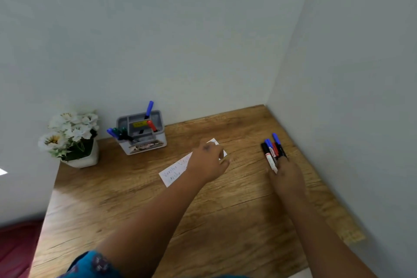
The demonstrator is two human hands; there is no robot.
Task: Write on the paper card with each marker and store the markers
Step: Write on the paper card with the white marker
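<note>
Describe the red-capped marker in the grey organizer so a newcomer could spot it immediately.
Start at the white flower pot against the back wall; just right of it stands the grey organizer. The red-capped marker leans out of its right-hand compartment. It is the only red one there; the others have blue or green caps.

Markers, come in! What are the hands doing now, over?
Right grip on bundle of blue, red and black markers. Left grip rests on white paper card. Grey desk organiser unobstructed.
</note>
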